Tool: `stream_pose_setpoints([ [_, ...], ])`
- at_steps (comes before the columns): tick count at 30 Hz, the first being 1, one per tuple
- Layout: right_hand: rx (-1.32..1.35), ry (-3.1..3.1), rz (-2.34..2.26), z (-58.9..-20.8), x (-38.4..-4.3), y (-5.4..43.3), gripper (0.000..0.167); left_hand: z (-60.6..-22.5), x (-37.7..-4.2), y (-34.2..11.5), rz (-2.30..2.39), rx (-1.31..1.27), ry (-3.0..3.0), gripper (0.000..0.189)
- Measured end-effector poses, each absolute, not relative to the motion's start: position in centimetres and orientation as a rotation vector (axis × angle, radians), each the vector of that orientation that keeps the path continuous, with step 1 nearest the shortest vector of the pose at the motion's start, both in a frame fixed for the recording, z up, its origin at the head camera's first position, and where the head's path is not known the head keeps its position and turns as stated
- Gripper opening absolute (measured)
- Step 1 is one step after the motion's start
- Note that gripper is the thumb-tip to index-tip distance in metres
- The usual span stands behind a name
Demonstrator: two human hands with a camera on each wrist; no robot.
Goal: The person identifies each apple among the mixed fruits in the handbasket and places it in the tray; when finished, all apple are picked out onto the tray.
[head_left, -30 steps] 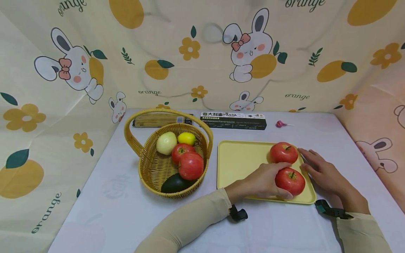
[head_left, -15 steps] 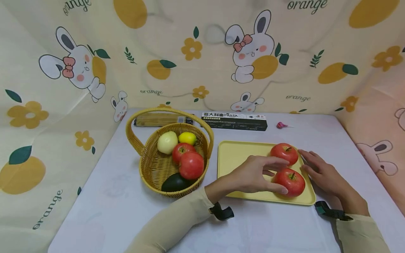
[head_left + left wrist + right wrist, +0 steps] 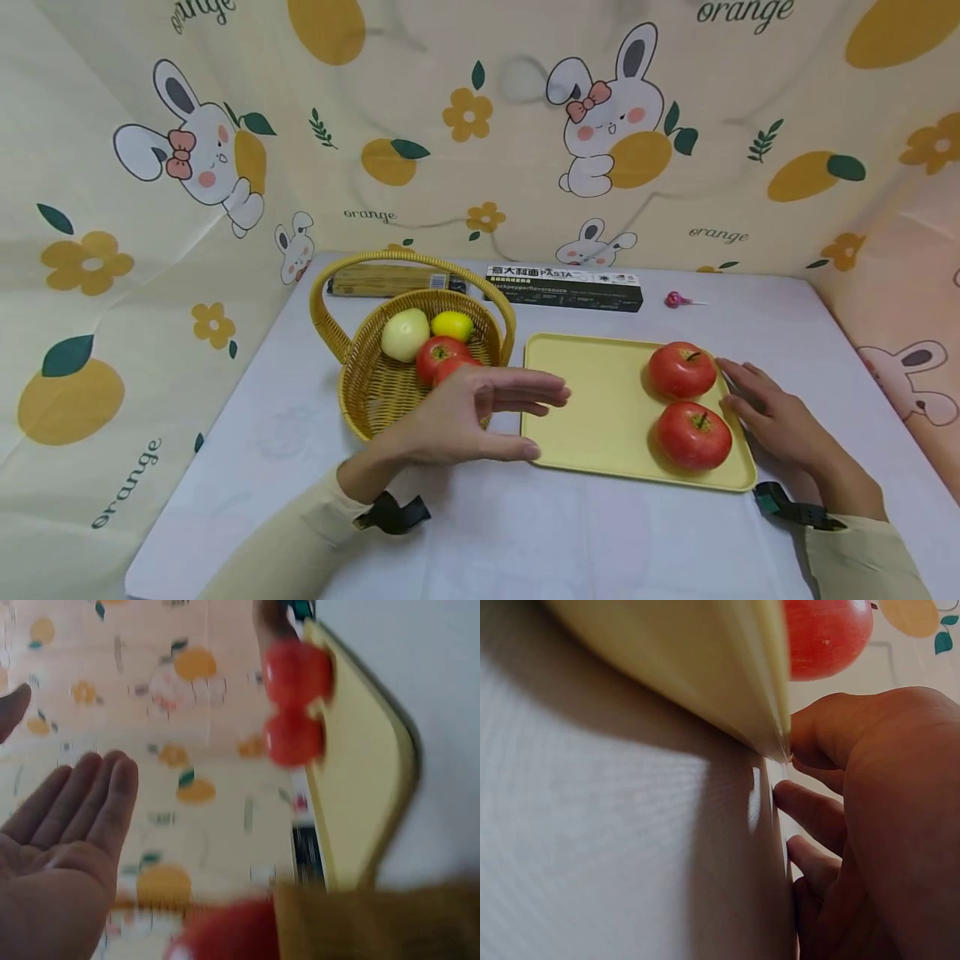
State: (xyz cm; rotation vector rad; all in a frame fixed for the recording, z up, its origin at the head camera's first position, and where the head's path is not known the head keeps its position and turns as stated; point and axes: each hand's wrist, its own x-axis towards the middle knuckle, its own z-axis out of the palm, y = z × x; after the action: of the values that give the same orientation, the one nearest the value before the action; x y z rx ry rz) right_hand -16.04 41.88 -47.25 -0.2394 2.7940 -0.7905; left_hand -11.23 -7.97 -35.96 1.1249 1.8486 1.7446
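Note:
Two red apples, a rear one (image 3: 682, 371) and a front one (image 3: 693, 436), stand on the right part of a yellow tray (image 3: 585, 400). My left hand (image 3: 457, 421) holds nothing; its fingers extend toward the tray, thumb apart, and it overlaps the front right of the wicker basket (image 3: 344, 392). Its palm also shows in the left wrist view. Inside the basket are a pale round vegetable (image 3: 406, 335), a lemon (image 3: 452, 327) and a red apple (image 3: 440, 357); a second red fruit is mostly hidden behind the hand. My right hand (image 3: 783, 429) rests at the tray's right edge, thumb and fingertips near the rim.
Behind the basket lies a pack of spaghetti (image 3: 386, 282). A black pasta box (image 3: 564, 289) stands at the back, with a wrapped lollipop (image 3: 675, 299) to its right. The basket's tall handle (image 3: 324, 321) arches over its opening. A printed cloth forms the backdrop.
My left hand has let go of the front apple and moved left from the tray to the basket, now covering the dark vegetable there. The right hand stays at the tray edge.

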Motion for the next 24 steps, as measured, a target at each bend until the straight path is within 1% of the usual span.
stream_pose_setpoints([
  [7, -0.238, 2.799, -0.784, -47.3, -16.0, 42.0, 0.074, -36.4, -11.8, -15.6, 1.768, 1.004, 2.056, 0.062],
  [12, -0.235, 2.806, -0.775, -47.2, -16.0, 42.1, 0.074, -37.8, -13.1, -19.3, 1.865, 0.860, 2.105, 0.062],
  [18, -0.218, 2.791, -0.796, -47.2, -16.1, 42.0, 0.075, -39.7, -14.9, -20.9, 1.895, 0.736, 2.163, 0.061],
  [24, -0.211, 2.790, -0.797, -47.2, -16.0, 41.9, 0.075, -40.8, -16.0, -21.1, 1.859, 0.668, 2.266, 0.060],
])
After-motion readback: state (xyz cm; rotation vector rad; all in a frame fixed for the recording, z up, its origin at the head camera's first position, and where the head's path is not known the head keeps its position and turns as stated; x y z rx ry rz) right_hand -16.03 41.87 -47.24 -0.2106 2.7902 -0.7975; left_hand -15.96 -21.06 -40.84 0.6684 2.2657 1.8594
